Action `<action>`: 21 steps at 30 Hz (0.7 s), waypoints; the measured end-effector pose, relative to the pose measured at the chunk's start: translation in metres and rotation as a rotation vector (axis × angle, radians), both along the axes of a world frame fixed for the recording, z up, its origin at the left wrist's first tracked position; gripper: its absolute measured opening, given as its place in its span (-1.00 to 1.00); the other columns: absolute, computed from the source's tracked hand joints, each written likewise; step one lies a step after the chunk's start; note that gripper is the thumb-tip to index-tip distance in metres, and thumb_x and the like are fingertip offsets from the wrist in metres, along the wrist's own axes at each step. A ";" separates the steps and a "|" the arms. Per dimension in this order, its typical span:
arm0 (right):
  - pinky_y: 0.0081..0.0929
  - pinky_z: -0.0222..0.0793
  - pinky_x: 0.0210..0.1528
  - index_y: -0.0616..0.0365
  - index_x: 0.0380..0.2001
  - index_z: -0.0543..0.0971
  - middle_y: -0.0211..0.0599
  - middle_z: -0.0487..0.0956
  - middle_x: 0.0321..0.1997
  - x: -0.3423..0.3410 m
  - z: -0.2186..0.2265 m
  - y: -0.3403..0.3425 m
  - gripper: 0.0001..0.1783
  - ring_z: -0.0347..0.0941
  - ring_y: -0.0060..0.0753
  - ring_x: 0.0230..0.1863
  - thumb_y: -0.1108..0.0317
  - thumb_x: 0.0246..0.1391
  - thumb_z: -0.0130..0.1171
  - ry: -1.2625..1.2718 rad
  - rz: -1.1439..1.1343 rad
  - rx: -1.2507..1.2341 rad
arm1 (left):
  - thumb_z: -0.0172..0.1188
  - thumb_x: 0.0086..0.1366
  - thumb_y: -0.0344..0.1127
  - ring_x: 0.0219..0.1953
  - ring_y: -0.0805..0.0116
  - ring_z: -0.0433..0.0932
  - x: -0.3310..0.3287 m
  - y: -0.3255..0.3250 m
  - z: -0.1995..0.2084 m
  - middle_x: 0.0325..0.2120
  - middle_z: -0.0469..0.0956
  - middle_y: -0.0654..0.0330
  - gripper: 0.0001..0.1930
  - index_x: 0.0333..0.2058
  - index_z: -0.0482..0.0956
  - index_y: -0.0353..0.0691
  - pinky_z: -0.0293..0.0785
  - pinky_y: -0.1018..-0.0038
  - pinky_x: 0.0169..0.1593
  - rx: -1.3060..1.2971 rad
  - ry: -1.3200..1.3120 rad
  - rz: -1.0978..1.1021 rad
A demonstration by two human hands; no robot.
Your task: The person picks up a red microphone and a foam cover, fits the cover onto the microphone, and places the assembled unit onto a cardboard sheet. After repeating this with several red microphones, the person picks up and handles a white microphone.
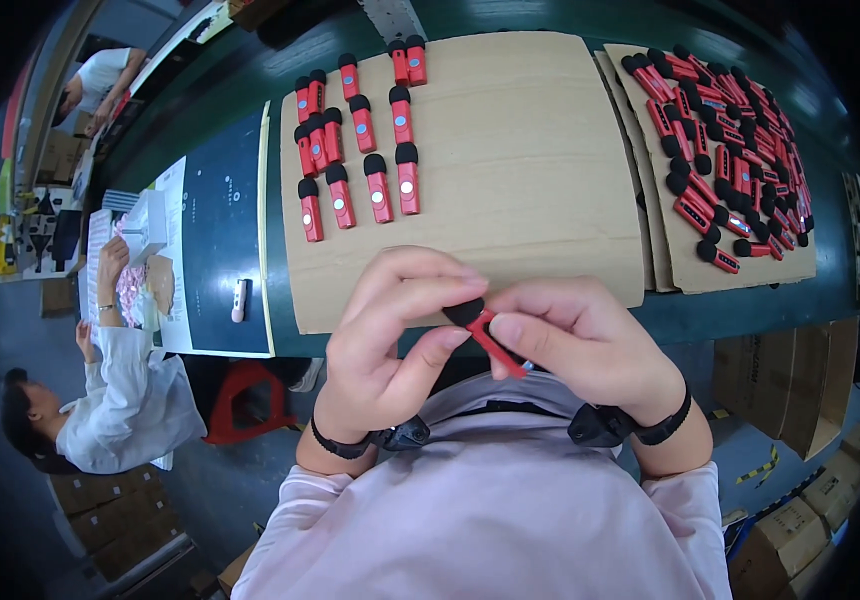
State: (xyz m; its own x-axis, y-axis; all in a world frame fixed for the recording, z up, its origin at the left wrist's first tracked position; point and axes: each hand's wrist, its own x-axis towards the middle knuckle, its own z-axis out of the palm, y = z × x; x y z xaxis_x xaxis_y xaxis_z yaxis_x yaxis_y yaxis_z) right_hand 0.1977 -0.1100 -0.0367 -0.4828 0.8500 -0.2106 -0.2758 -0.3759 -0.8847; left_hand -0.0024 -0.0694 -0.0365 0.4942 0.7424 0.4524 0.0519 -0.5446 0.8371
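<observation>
In front of my chest I hold a small red microphone (497, 345) with a black foam cap (464, 311). My left hand (382, 335) has thumb and fingers closed around the foam cap. My right hand (598, 338) grips the red body, its thumb lying along the side. The microphone is tilted, cap toward the upper left, and part of it is hidden by my fingers. Just beyond my hands lies a cardboard sheet (520, 160). On its left part, several similar red microphones (377, 190) lie in loose rows, most with a pale round spot facing up.
A second cardboard sheet (690, 272) at the right bears a dense heap of red microphones (735, 150). Left of me a co-worker in white (125, 400) sits by a red stool (245, 402). Another person (100, 80) is farther back. Cardboard boxes (785, 385) stand at the right.
</observation>
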 end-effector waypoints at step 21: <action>-0.68 0.15 -0.54 0.33 -0.30 0.57 -0.43 0.44 -0.69 -0.008 -0.010 0.004 -0.64 0.25 -0.72 -0.68 0.24 0.34 -0.08 0.090 0.088 -0.089 | 0.37 0.05 -0.49 -0.30 0.29 0.53 -0.010 0.002 -0.010 -0.36 0.54 0.07 -0.76 -0.27 0.60 -0.40 0.44 0.48 -0.24 -0.055 -0.023 -0.041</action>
State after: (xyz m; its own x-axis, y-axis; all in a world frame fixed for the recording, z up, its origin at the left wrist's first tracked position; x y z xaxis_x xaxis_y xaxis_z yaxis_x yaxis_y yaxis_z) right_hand 0.1898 -0.1059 -0.0463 -0.5749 0.7835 -0.2356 -0.3153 -0.4779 -0.8199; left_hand -0.0124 -0.0670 -0.0464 0.5146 0.7460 0.4227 0.0109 -0.4986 0.8668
